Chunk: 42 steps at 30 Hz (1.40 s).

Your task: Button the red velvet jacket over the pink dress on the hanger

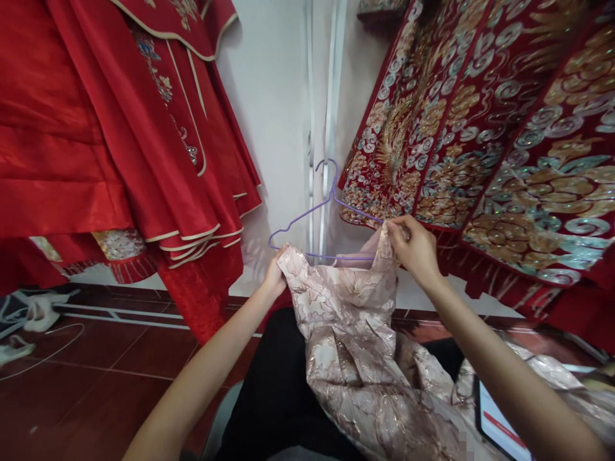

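Observation:
A pale pink brocade garment (358, 346) with a shiny floral weave hangs down over my lap. A thin purple wire hanger (312, 211) sits in its top, hook pointing up. My left hand (275, 275) is closed on the garment's left shoulder, beside the hanger's left end. My right hand (414, 246) pinches the garment's right shoulder up against the hanger's right arm. Both arms reach forward from the bottom of the view.
Red satin robes (120, 141) with cream piping hang at the left. Red garments with gold and silver embroidery (494, 128) hang at the right. A white wall with white rails (327, 96) is behind. Dark red floor tiles (96, 365), white shoes (29, 314) at far left, a tablet (494, 426) at lower right.

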Motion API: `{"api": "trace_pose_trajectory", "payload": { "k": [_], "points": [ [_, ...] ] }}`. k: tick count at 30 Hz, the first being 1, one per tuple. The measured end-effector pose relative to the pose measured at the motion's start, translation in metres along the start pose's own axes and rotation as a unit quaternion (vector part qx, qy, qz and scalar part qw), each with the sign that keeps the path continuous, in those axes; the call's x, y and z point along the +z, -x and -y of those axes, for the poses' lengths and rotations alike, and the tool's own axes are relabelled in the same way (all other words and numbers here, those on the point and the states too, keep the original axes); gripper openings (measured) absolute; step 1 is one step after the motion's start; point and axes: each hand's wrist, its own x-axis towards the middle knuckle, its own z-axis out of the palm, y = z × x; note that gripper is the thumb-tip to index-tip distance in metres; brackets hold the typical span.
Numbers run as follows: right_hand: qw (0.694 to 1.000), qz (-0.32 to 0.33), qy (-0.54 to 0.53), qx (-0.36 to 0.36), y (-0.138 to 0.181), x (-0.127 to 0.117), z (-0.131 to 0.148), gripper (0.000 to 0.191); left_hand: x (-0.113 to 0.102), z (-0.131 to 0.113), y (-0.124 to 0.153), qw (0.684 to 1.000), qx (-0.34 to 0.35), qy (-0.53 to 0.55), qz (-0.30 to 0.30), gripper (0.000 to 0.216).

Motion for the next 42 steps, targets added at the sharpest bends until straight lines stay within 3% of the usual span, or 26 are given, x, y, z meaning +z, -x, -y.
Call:
{"api": "trace_pose_trajectory", "payload": {
  "k": [5,9,13,25,28,31,34,37,39,42],
  "points": [
    [0.993,0.06,0.094,-0.043,-0.017,-0.001,-0.006,0.026,-0.013,-0.011,0.002,0.99,0.065,-0.128,-0.002,0.021],
    [0.99,0.084,0.09,-0.067,-0.026,-0.015,-0.011,0.028,-0.042,-0.038,0.005,0.931,0.199,-0.297,-0.076,0.013],
    [0.99,0.081,0.084,-0.072,-0.032,-0.021,-0.01,0.028,-0.065,-0.055,0.008,0.897,0.254,-0.333,-0.139,0.008],
    [0.99,0.081,0.091,-0.066,-0.034,-0.022,-0.009,0.026,-0.069,-0.051,-0.001,0.917,0.233,-0.278,-0.166,0.01],
    [0.99,0.096,0.081,-0.064,-0.033,-0.02,-0.009,0.026,-0.046,-0.061,-0.006,0.921,0.24,-0.269,-0.148,0.008],
    [0.99,0.112,0.063,-0.065,-0.03,-0.017,-0.012,0.028,-0.006,-0.075,-0.01,0.918,0.24,-0.308,-0.061,0.007],
    [0.99,0.124,0.023,-0.056,-0.031,-0.022,-0.02,0.026,0.028,-0.088,-0.009,0.93,0.178,-0.321,0.027,0.007],
    [0.98,0.166,-0.107,0.013,-0.035,-0.033,-0.035,0.042,0.036,-0.097,-0.006,0.929,0.144,-0.339,0.042,0.009],
    [0.953,0.192,-0.212,0.097,-0.034,-0.038,-0.045,0.053,0.026,-0.099,-0.005,0.932,0.129,-0.339,0.022,0.01],
    [0.904,0.183,-0.325,0.21,-0.018,-0.03,-0.056,0.05,0.002,-0.09,-0.003,0.953,0.06,-0.298,-0.002,0.013]
  ]
}}
